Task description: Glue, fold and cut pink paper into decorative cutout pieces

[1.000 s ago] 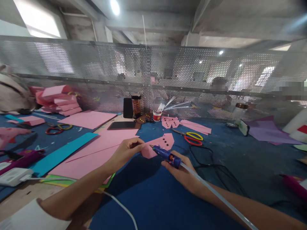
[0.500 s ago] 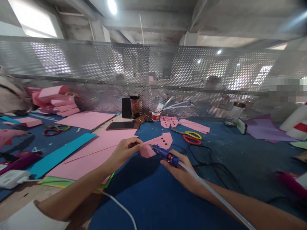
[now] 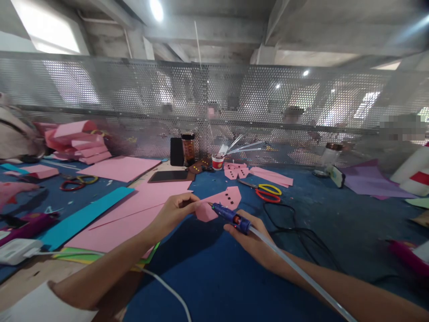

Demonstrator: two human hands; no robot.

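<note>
My left hand (image 3: 179,209) pinches the left end of a pink paper cutout (image 3: 218,200) with several small black squares near its right end. A blue hot glue gun (image 3: 231,215) is gripped in my right hand (image 3: 251,235), its nozzle at the cutout near my left fingertips. From the back of the gun a long clear glue stick (image 3: 295,268) runs down to the right. Beyond the cutout lies a second pink piece (image 3: 236,170) with black marks, beside pink paper strips (image 3: 272,176).
Scissors with red and yellow handles (image 3: 268,192) and a black cable (image 3: 298,228) lie to the right. Large pink sheets (image 3: 134,219) and a blue strip (image 3: 89,217) spread leftward. A paper cup (image 3: 218,162) and a dark bottle (image 3: 188,150) stand before the perforated metal screen (image 3: 134,89).
Both hands, the cutout and the glue gun stay almost in the same place, with the nozzle still at the pink paper. No other clear change shows.
</note>
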